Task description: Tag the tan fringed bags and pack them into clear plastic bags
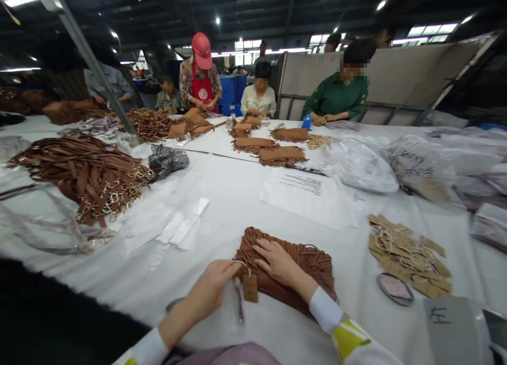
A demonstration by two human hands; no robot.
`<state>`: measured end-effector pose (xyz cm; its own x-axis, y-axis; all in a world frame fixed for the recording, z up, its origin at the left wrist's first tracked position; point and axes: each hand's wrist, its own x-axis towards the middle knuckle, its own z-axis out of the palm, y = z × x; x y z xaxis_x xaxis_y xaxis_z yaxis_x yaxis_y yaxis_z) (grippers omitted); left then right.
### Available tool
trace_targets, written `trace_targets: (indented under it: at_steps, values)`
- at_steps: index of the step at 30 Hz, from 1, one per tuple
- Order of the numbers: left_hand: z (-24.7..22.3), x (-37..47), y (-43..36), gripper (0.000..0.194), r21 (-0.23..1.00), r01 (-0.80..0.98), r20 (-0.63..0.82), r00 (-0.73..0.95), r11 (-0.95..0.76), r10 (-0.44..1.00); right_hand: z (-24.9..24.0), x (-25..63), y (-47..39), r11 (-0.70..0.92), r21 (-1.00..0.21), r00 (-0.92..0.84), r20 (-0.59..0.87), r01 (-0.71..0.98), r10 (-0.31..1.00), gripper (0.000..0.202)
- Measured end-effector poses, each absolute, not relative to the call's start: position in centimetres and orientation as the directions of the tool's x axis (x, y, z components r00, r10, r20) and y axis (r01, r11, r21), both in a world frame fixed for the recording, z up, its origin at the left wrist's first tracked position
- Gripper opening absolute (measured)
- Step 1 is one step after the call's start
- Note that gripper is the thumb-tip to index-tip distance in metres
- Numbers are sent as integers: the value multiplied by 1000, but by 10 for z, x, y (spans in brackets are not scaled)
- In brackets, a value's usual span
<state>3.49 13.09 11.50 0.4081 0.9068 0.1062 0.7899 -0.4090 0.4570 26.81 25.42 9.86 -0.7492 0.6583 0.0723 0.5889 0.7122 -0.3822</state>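
A dark brown fringed bag (pixel 317 267) lies on the white-covered table just in front of me. My right hand (pixel 277 260) rests on its fringe with the fingers spread. At the bag's left corner is my left hand (pixel 212 284), its fingers pressed together; what they hold, if anything, is hidden. A small kraft tag (pixel 250 288) on a white string hangs at that corner, over the bag's lower left edge. Beside the tag, a narrow brown strip (pixel 239 301) in clear plastic points toward me.
Brown straps with gold clasps (pixel 95 175) are heaped at the left. Kraft tags (pixel 407 254) and a round dish (pixel 395 289) lie at the right. Plastic bags (pixel 356 161) and lighter brown fringed pieces (pixel 282 155) are farther back. Several people work across the table.
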Motion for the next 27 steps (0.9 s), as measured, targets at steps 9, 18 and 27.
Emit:
trace_targets:
  at_steps: [9,18,27]
  values:
    - [79,-10,117,59,84,578,57,810,-812,583,80,297,185,692,-217,-688,105,689,718,62]
    - [53,116,135,15,147,859,334,423,-490,842,89,305,187,496,-615,-543,128,613,830,43]
    - [47,123,128,49,-83,720,521,621,-689,586,110,338,222,352,-543,-245,261,762,934,45]
